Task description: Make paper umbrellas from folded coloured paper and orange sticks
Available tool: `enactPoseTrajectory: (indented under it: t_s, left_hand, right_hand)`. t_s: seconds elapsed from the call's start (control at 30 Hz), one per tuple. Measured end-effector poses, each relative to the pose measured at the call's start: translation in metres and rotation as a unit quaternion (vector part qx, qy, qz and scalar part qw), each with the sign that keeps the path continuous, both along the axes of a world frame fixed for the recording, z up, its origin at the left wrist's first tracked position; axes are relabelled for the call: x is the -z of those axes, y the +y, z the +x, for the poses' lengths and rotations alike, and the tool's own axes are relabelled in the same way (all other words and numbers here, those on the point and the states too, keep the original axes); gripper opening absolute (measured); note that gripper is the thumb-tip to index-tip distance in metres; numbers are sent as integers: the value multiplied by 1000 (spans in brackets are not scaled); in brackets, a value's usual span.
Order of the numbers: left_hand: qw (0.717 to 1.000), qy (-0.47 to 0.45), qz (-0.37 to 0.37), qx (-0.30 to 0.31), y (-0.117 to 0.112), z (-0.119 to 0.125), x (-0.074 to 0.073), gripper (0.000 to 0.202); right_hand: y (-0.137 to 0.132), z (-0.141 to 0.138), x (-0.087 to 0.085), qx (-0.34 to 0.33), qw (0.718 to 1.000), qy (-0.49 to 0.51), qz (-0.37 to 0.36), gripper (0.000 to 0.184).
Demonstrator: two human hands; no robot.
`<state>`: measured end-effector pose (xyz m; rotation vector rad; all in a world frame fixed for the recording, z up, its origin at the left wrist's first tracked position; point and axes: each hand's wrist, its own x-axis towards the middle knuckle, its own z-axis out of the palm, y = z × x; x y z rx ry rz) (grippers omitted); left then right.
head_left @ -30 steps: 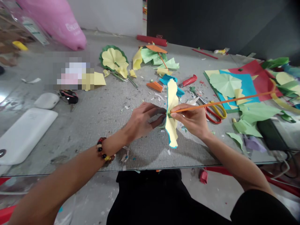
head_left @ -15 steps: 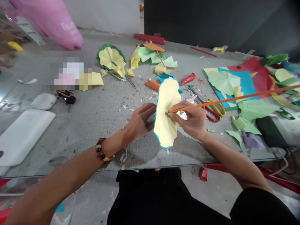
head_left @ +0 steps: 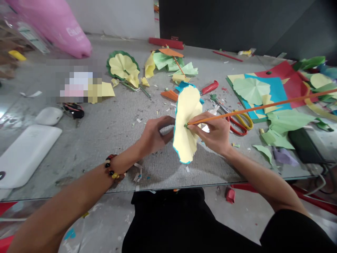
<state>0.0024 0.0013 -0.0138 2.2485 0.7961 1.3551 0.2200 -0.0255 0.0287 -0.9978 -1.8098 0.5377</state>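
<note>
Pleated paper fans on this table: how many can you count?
3. A pale yellow fan between the left hand and right hand; a yellow fan on green paper, upper left; a pale green fan on blue paper, right. The pile at far right may hide more.

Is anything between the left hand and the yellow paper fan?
Nothing visible: the left hand reaches the blue-edged rim of the paper fan directly, with no object between them.

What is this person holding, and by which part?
The right hand pinches an orange stick near its end, where it meets the centre of a pleated yellow paper disc with a blue edge; the left hand touches its rim.
</note>
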Motion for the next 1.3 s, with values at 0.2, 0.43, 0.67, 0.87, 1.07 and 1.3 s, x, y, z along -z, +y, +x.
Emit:
enactPoseTrajectory:
  t_s: [0.2, 0.43, 0.67, 0.87, 1.07, 1.3]
  left_hand:
    - [998, -52, -25, -6, -7, 6, -17, 14]
    - [996, -54, -63, 35, -5, 1, -10, 16]
    - [999, -30, -8, 34, -3, -1, -13, 14]
    - [999, -15, 47, -14, -6, 1, -19, 12]
    - [1000, 5, 6, -9, -7, -1, -18, 18]
    - [998, -22, -57, 30, -4, -2, -5, 18]
  right_hand:
    - [2, 0, 4, -29, 997, 65, -44, 7]
    - [3, 0, 5, -34, 995, 64, -66, 5]
    - [2, 1, 4, -44, 997, 53, -25, 11]
    - [5, 0, 7, -52, 995, 75, -50, 11]
    - [0, -2, 4, -24, 994, 68, -77, 6]
    - [-1, -3, 2, -3, 1000, 20, -12, 5]
